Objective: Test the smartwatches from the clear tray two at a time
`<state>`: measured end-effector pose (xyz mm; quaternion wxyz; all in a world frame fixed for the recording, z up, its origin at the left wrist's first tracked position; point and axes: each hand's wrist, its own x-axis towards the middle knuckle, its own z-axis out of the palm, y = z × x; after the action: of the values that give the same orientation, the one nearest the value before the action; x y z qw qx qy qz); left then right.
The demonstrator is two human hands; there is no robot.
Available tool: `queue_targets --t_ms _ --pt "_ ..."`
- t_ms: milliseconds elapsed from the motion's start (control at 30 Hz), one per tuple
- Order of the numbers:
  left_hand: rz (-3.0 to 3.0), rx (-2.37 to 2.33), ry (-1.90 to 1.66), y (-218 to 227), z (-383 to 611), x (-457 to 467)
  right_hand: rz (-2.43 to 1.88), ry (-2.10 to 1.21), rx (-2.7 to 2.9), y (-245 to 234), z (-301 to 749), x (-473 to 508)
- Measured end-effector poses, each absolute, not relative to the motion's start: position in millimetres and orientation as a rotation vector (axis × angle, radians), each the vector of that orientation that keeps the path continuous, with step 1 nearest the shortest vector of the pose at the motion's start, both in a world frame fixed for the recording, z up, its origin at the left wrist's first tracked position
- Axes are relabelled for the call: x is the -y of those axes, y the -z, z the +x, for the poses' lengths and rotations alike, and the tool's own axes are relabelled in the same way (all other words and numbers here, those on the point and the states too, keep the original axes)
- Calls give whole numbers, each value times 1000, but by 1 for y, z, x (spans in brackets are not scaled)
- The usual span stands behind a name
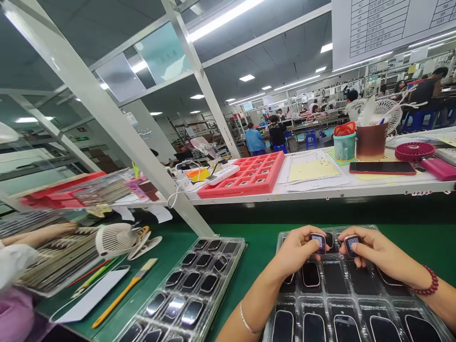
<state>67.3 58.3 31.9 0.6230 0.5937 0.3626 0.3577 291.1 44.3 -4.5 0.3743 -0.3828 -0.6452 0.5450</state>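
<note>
Electronics assembly floor in a factory.

Green-topped workbenches (pixel 256 242), clear trays of smartwatches (pixel 228 242), a red foam tray (pixel 274 159), a printed chart (pixel 377 28) hanging overhead; further back, long bench rows with workers (pixel 255 140) on blue stools (pixel 311 138), metal shelving (pixel 183 128), ceiling strip lights (pixel 224 19).

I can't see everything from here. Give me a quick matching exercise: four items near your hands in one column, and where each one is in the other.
Items:
1. Red bead bracelet
2. Thin metal bangle
3. Red compartment tray
4. White desk fan

Places:
A. Around the left wrist
B. On the green bench, left of a clear plastic tray
C. Around the right wrist
D. On the white shelf behind the bench

Pairs: 1-C, 2-A, 3-D, 4-B
</note>
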Motion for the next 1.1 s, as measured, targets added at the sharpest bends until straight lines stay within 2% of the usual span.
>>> queue_targets --t_ms 1100 --pt "1449 -792 -810 -20 64 -62 -1007 -1336 1677 2 291 -43"
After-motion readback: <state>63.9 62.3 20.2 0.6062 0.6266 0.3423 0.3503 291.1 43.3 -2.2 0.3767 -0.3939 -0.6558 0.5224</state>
